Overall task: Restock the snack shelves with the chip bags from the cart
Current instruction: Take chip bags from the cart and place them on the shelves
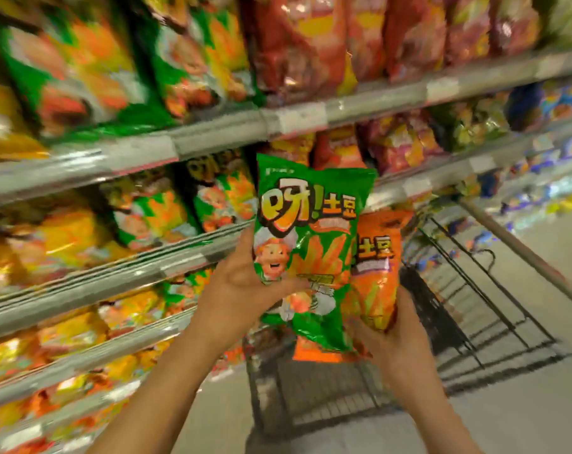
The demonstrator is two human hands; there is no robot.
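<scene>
My shelves on the left: grey tiers w/ price strips, packed w/ chip bags, green & red up top, yellow lower. Wire cart sits on the grey floor.

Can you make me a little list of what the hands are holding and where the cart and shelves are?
left hand: holds the green chip bag by its left edge
right hand: grips the orange chip bag from below
bags: green in front, overlapping the orange one
cart: black wire, behind and below the bags
shelves: on the left, full of chip bags
</scene>
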